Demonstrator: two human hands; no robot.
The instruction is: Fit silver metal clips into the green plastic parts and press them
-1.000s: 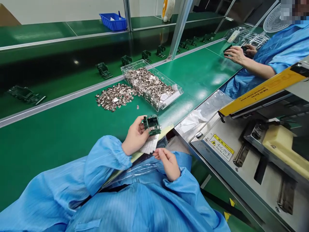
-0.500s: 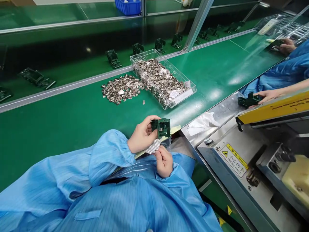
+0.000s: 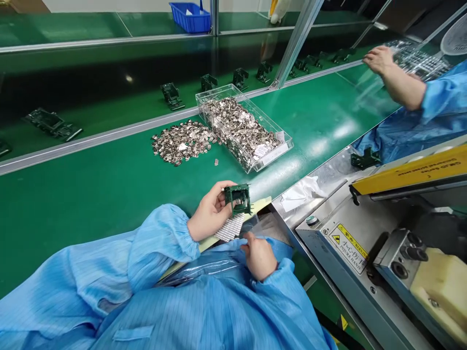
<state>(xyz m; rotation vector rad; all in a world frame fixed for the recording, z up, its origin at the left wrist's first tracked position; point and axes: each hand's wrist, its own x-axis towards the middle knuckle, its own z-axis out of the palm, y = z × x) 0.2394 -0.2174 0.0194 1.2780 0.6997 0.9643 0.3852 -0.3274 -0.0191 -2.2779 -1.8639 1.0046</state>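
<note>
My left hand (image 3: 211, 214) grips a dark green frame-like part (image 3: 239, 199) with an open middle, near the table's front edge. Under that hand lies a sheet with rows of small silvery pieces (image 3: 230, 228). My right hand (image 3: 260, 255) is just right of the sheet and apart from the green part. Its fingers are curled and the index finger points up-left; whatever the fingertips may hold is too small to make out. Beyond my hands, a loose pile of small metal pieces (image 3: 182, 142) lies beside a clear tray (image 3: 277, 154) full of similar pieces.
Several green parts, one of them here (image 3: 171, 96), stand along the belt behind the metal rail (image 3: 98, 133). A machine (image 3: 343, 243) with a yellow bar is at right, near a white cloth (image 3: 302, 193). Another person's hand (image 3: 381, 61) reaches over the far right.
My right hand has moved away from the sheet, down and right. The green part in my left hand has turned slightly. The other person's hand has let go of a green part by the machine.
</note>
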